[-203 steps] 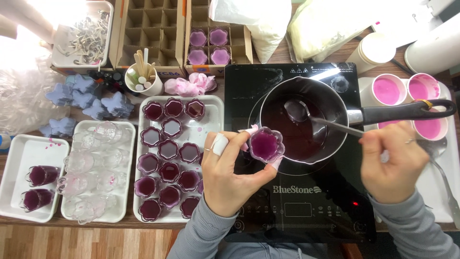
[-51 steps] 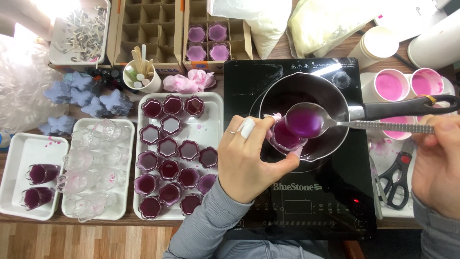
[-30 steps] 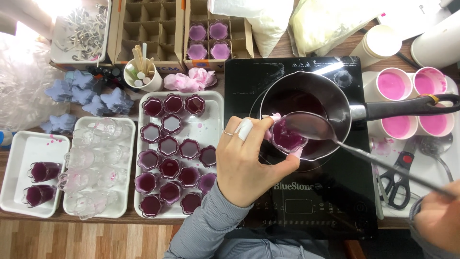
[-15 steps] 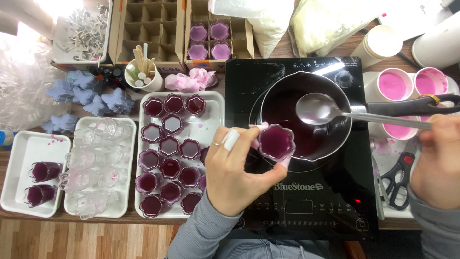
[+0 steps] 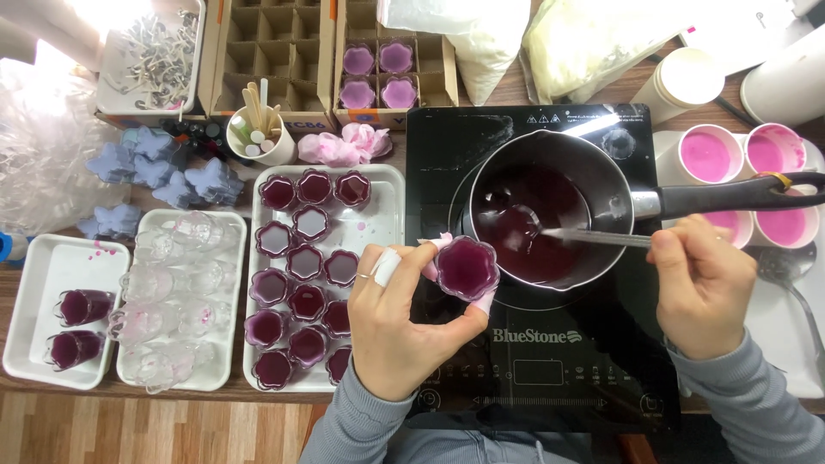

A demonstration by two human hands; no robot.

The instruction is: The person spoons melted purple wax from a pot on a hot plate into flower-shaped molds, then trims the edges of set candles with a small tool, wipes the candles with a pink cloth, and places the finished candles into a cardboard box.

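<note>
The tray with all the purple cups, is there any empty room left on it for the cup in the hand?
Yes. The white tray is bare down its right side, beside the filled purple cups, under the left hand holding the flower cup. Its left and middle are packed. The clear-mould tray is full too.

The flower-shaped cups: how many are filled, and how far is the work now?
Done: about a dozen dark-filled cups on the middle tray. In hand: left hand holds a full flower cup; right hand dips the ladle into the pot. Left: clear cups remain unfilled.
</note>
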